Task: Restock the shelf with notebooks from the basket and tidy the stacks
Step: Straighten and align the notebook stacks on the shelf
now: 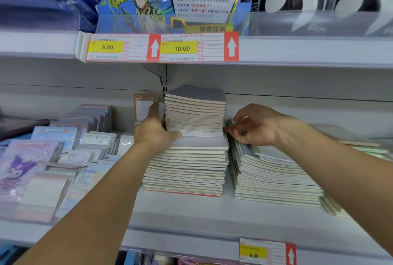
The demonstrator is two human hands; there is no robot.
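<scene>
Both forearms reach in from the lower edge of the view toward the shelf [180, 218]. The left hand [156, 131] grips the left side of the upper batch of notebooks [195, 113], thumb hooked along its lower front edge, fingers flat against the far side. The right hand [253, 126] has its fingers loosely curled, tips touching the batch's right edge; it appears to steady rather than clasp.

Risk: the batch sits set back on the lower stack [187, 169], not flush with it. If the left hand lets go before the edges are squared, the upper notebooks could slide or fan out. A sideways push could also knock the leaning notebooks wedged between this stack and the right stack [276, 177], whose top copies already lie splayed and uneven.

Condition of goods: thin soft-cover notebooks, grey-blue covers, cream page edges, one red cover at the base of the lower stack. All stand mid-shelf, just beside the character stationery [42, 158] at left. No basket is in view.
</scene>
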